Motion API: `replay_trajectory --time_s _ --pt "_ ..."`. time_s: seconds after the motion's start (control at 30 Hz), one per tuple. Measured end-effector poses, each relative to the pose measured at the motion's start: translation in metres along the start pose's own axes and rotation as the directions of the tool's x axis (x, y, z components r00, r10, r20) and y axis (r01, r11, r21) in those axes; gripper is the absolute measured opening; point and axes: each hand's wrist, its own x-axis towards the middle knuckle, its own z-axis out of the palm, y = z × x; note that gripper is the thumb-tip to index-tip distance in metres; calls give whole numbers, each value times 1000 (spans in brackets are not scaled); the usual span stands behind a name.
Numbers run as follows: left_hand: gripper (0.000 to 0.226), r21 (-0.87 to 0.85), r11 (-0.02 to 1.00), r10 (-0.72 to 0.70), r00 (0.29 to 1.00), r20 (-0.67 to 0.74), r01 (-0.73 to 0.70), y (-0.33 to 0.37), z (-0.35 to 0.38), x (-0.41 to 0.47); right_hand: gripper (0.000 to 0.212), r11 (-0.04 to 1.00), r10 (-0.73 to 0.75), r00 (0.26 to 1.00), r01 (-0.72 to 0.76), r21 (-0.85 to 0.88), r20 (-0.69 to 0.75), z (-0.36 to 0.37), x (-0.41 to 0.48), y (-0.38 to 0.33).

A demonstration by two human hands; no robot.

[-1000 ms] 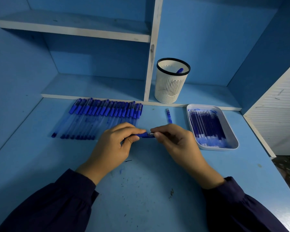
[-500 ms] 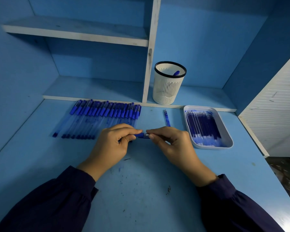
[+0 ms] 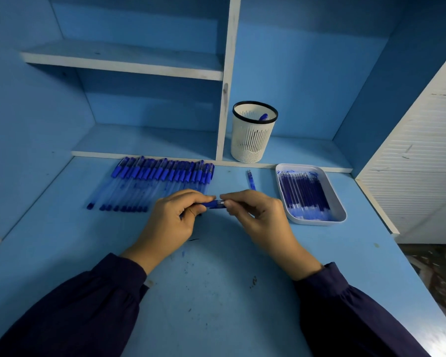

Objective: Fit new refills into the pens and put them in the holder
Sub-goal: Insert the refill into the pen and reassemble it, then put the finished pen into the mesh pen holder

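Your left hand (image 3: 174,219) and right hand (image 3: 259,215) both pinch the blue plastic pen (image 3: 215,204), fingers (image 3: 191,195) curled round it | position: before the white mesh holder (image 3: 252,143)

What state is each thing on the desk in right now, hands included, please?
left hand: grips the pen's left end.
right hand: pinches its other end.
pen: held level between both hands.
row of pens: lying flat, side by side.
holder: upright, single pen inside.
tray: flat on the desk, holding refills.
loose blue piece: lying alone between row and tray.
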Motion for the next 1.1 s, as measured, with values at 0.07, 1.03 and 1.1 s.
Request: replay_trajectory --time_s 0.07,1.03,1.1 --pt "23 -30 1000 1 1000 -29 -2 3 -1 2 14 996 21 999 -17 82 -48 4 0 -6" --pt "62 590 774 -469 835 287 231 -38 -9 37 12 856 -319 870 94 -509 -376 -87 173 4" --pt "70 595 773 -465 835 295 220 -37 -9 36 8 831 -284 902 62 -553 -325 -82 172 19"
